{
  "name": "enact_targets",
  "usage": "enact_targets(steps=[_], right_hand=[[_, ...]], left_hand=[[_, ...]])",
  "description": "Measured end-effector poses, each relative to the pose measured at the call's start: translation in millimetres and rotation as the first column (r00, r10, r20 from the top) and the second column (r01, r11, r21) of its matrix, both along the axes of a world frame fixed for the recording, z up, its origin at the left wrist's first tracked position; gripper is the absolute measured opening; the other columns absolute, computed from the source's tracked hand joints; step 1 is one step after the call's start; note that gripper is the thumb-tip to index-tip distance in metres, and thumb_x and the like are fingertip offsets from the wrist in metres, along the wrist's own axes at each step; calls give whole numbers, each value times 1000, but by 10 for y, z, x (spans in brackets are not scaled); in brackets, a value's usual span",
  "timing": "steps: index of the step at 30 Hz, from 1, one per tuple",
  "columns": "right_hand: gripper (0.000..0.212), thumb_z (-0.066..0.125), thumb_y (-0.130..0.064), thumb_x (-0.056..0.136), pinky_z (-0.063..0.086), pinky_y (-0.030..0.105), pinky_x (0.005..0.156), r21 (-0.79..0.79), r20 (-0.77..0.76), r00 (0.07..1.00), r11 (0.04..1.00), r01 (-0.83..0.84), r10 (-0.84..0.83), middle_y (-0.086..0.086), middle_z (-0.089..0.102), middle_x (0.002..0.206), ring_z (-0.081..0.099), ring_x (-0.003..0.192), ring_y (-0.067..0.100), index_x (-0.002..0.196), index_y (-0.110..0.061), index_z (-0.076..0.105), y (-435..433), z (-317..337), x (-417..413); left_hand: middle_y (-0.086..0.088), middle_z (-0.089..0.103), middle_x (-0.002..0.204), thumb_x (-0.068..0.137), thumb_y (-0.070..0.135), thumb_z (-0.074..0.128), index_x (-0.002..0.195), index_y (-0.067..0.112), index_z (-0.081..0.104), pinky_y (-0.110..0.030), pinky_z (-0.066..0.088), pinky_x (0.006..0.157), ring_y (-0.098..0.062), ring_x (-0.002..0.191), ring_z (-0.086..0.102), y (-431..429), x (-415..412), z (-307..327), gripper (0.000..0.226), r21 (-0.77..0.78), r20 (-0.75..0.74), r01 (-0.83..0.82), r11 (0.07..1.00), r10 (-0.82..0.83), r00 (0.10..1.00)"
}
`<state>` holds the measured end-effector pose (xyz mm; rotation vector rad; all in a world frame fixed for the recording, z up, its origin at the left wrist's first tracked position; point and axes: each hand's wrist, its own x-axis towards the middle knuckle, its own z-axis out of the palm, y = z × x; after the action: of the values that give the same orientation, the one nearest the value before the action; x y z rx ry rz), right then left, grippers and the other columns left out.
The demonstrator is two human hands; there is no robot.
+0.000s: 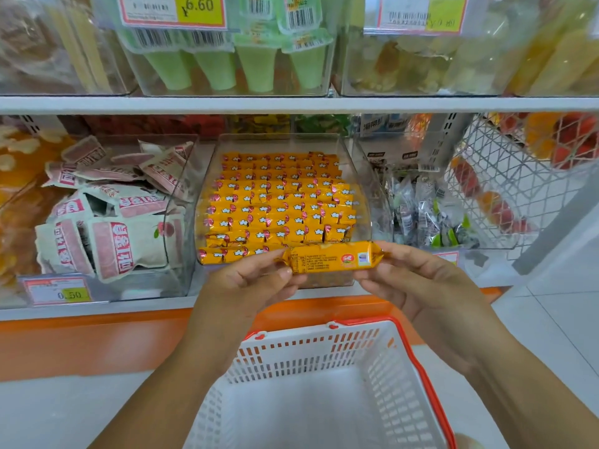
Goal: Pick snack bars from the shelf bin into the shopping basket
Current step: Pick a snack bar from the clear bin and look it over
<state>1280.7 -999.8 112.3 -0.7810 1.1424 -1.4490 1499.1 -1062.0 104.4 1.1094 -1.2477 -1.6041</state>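
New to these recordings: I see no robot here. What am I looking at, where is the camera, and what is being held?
There is no machine: a person works with bare hands, and the one picture comes from a wide-angle camera worn on the head, looking forward and down. The left hand and right hand each pinch one end of an orange snack bar, held level before the clear shelf bin full of rows of such bars. Below is a white, red-rimmed shopping basket. The bin to the left holds pink-and-white packets.
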Motion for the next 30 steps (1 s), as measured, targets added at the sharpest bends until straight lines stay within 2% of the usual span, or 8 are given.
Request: enact_targets(steps=[3, 8, 11, 17, 21, 25, 28, 30], right_hand=[[22, 83, -28, 64, 59, 28, 69, -45, -100, 994, 998, 34, -39, 16, 75, 89, 74, 80, 29, 83, -17, 76, 0, -24, 58], [53, 85, -66, 48, 51, 49, 97, -39, -256, 965, 998, 47, -55, 17, 72, 102, 72, 96, 31, 74, -23, 67, 10, -97, 153], [42, 80, -60, 58, 52, 48, 94, -52, -241, 967, 996, 67, -78, 11, 75, 97, 73, 91, 27, 75, -25, 65, 18, -66, 271], [8, 62, -8, 88, 56, 44, 80, -48, -224, 961, 986, 157, -164, 7, 76, 92, 73, 74, 31, 93, -12, 57, 47, -31, 347], [7, 60, -16, 89, 54, 43, 78, -31, -259, 950, 984, 173, -175, 6, 76, 90, 73, 72, 28, 91, -16, 68, 49, -101, 326], [38, 72, -36, 70, 57, 37, 81, -19, -235, 962, 990, 137, -138, 8, 76, 90, 74, 83, 28, 101, -14, 68, 40, -142, 256], [62, 90, -54, 48, 59, 29, 76, -26, -184, 979, 996, 90, -93, 11, 76, 96, 74, 85, 29, 98, -20, 73, 13, -187, 183], [53, 89, -42, 53, 58, 25, 72, -37, -105, 992, 997, 72, -76, 15, 75, 98, 74, 84, 28, 98, -18, 75, -8, -198, 145]], left_hand=[[-3, 77, 87, 86, 16, 65, 88, 16, 75, -32, 57, 83, -19, 84, 75, 11, 33, -30, 10, -37, 73, -81, 996, 84, 994], [-4, 76, 92, 94, 18, 58, 79, 8, 61, -36, 53, 90, -17, 92, 74, 74, 30, -16, 17, -55, 59, -82, 995, 85, 995], [-1, 76, 89, 97, 15, 53, 87, 4, 56, -36, 56, 84, -17, 86, 75, 126, 8, 9, 16, -72, 53, -106, 992, 110, 992], [2, 76, 88, 93, 13, 61, 102, 15, 60, -33, 60, 66, -20, 70, 73, 146, 10, 42, 9, -86, 6, -206, 975, 208, 978], [3, 77, 82, 88, 24, 62, 89, 28, 73, -25, 60, 65, -16, 69, 73, 168, -25, 58, 12, -87, 18, -201, 976, 203, 979], [8, 77, 86, 72, 28, 69, 95, 31, 71, -15, 56, 65, -13, 77, 75, 126, -32, 48, 23, -71, 26, -118, 990, 120, 992], [3, 78, 90, 82, 14, 69, 102, 22, 73, -20, 59, 73, -15, 83, 75, 68, -13, 15, 22, -29, 29, -103, 994, 104, 994], [-3, 77, 95, 85, 13, 65, 105, 18, 73, -27, 60, 79, -20, 89, 75, 45, 0, 4, 22, 23, -13, -88, 996, 89, 996]])
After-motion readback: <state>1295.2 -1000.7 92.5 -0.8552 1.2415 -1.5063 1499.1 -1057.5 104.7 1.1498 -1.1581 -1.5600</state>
